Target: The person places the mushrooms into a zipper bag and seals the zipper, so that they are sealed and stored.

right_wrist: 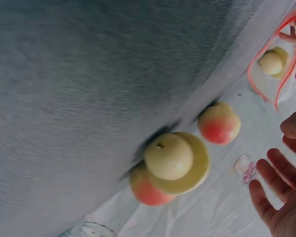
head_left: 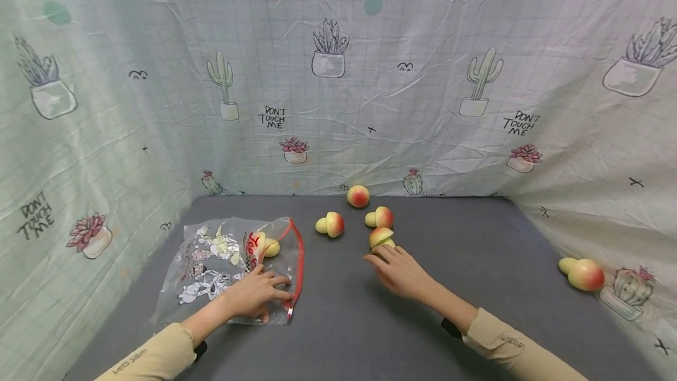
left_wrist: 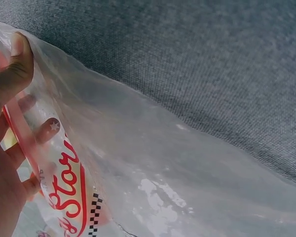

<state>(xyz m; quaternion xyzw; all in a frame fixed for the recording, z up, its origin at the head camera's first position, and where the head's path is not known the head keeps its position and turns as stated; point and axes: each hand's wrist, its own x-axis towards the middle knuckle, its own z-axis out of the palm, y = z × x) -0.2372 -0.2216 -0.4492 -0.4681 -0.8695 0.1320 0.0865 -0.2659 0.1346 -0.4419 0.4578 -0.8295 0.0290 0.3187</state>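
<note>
Left hand: grips the plastic bag mouth, lower left.
Right hand: open, fingertips touching nearest toy mushroom.
Surroundings: three mushrooms behind it, centre of surface.

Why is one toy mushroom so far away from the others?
One mushroom lies alone at the table's right edge against the cloth wall, far from the group near the right hand. It looks strayed; the pictures do not show why.
</note>
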